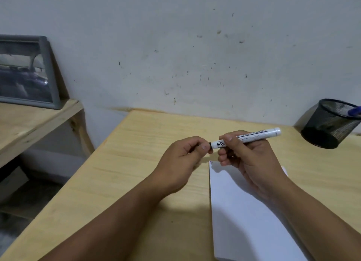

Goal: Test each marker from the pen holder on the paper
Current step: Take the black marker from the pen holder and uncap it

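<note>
I hold the white marker (248,136) above the table (136,173), lying nearly level, its blunt end pointing to 2 o'clock and its dark end to 8 o'clock. My right hand (252,159) has its fingers (224,157) curled round the barrel, thumb on top. My left hand (181,163) meets the marker's dark end, thumb and forefinger pinched there (whether on a cap or on the tip itself I cannot tell, since my fingers cover it). The two hands nearly touch.

Beneath my right hand lies the white paper (244,212), running from the middle of the table toward 5 o'clock. At 2 o'clock from my hands, by the wall (175,46), sits the black mesh pen holder (330,124), with a blue marker (354,112) leaning against its rim. Far off at 10 o'clock a grey picture frame (25,71) stands on a wooden shelf (35,124), propped against the wall.
</note>
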